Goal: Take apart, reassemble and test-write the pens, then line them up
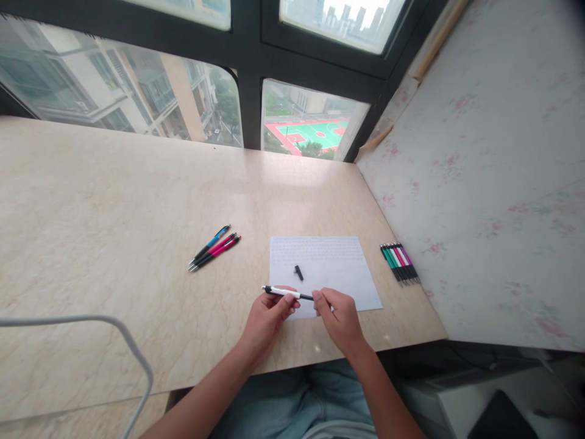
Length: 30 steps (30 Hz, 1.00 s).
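Both my hands hold one white pen (pixel 282 292) with black ends, level over the near edge of a white sheet of paper (pixel 340 265). My left hand (pixel 269 317) pinches the white barrel. My right hand (pixel 338 317) pinches the dark end on the right. A small black pen part (pixel 298 272) lies loose on the paper just beyond the pen.
Three pens, blue, red and pink (pixel 214 247), lie on the beige marble table (pixel 114 231) to the left of the paper. Several more pens (pixel 400 263) lie in a row at the right, by the flowered wall (pixel 479 183). A white wire rail (pixel 132 353) curves at lower left. Windows run along the far edge.
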Tool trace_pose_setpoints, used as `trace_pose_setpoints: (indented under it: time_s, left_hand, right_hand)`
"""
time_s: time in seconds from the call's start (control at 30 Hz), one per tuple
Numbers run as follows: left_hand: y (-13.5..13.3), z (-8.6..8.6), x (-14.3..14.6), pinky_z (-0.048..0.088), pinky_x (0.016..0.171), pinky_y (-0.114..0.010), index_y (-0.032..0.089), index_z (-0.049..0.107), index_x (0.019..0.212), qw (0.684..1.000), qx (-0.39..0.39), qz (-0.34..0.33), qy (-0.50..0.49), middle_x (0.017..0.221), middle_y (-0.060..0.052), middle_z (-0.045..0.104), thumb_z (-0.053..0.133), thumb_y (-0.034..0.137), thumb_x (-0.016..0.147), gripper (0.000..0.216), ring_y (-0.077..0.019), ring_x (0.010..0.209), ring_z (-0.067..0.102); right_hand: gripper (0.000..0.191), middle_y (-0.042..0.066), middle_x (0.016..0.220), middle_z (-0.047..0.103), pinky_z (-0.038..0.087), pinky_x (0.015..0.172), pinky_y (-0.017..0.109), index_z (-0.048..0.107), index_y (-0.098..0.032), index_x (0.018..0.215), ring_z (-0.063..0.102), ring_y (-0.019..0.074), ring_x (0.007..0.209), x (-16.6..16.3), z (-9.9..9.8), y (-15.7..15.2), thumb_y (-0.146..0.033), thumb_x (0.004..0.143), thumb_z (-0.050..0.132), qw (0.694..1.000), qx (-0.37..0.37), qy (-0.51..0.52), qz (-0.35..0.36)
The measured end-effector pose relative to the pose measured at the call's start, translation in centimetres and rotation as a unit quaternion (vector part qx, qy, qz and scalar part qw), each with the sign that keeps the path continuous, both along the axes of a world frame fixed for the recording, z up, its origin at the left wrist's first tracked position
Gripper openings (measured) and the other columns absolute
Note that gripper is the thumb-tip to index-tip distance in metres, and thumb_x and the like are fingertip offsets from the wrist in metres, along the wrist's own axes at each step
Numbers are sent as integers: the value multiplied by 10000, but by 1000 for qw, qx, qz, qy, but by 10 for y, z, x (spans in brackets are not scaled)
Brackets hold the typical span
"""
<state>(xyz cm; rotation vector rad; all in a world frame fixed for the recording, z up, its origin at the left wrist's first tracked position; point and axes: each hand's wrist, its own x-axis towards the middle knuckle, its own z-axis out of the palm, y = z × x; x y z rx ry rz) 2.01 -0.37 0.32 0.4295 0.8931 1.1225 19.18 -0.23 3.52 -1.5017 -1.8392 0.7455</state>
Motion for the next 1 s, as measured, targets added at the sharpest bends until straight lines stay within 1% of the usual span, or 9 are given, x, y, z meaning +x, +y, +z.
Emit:
trace_pose_setpoints:
  time_s: [0.07,0.17,0.23,0.33,0.43,0.53,0.67,0.77,1.0]
  left_hand:
    - [0,0,0,453,668,-197,133,719,897,1000,1,2,0,727,-37,680,785,288,739,230,-111,704,602]
    - [0,-1,0,456,679,-207,134,719,900,1000,-4,11,0,740,-36,678,785,285,737,233,-119,720,607]
    - [0,-1,0,457,683,-214,134,718,899,1000,-5,13,2,753,-39,680,785,287,735,234,-122,723,608]
    - [0,-1,0,453,678,-220,133,720,900,1000,4,0,4,742,-42,682,785,293,734,239,-122,705,598]
    - [-1,0,0,449,678,-222,132,724,906,1000,20,-17,10,718,-40,679,787,287,732,241,-121,694,588]
    - [-1,0,-1,448,690,-224,136,725,905,1000,26,-13,10,724,-38,675,783,287,736,234,-124,707,590]
    - [-1,-2,0,449,701,-230,144,722,918,1000,21,-4,15,747,-39,678,771,293,751,229,-129,723,592]
    - [-1,-3,-1,446,702,-233,147,725,913,999,35,-20,31,747,-42,682,764,300,759,220,-131,723,589]
    - [-1,-1,-3,459,726,-269,157,730,888,993,70,-46,80,770,-58,700,770,313,747,214,-162,745,609]
  right_hand:
    - [401,-11,572,558,370,562,249,558,-189,628,523,125,548,0,-1,0,-352,975,440,1000,-6,7,2]
    - [242,13,714,627,395,575,240,608,-189,764,556,139,630,-1,0,0,-348,927,527,1000,3,23,7]
    - [209,17,734,624,401,586,242,603,-188,776,547,141,642,-2,2,0,-339,910,550,1000,17,19,7]
    - [353,-4,612,569,382,586,251,557,-190,643,518,130,578,-4,3,-2,-344,951,480,1000,9,16,1]
    - [475,-19,512,518,367,551,248,506,-191,556,501,118,509,-5,1,-2,-382,981,413,997,-49,58,-19]
    - [439,-3,572,583,388,549,238,563,-184,614,547,129,552,-5,1,-1,-408,969,435,991,-96,94,-18]
    - [262,18,730,636,406,594,235,612,-183,761,587,152,685,-6,2,0,-383,914,539,997,-43,67,-20]
    - [362,4,633,590,388,597,246,559,-186,658,547,137,604,-7,2,-2,-389,947,480,998,-27,38,-32]
    - [537,-31,427,474,370,492,234,479,-196,540,460,112,424,-3,-5,-1,-513,965,389,969,-201,140,-32]
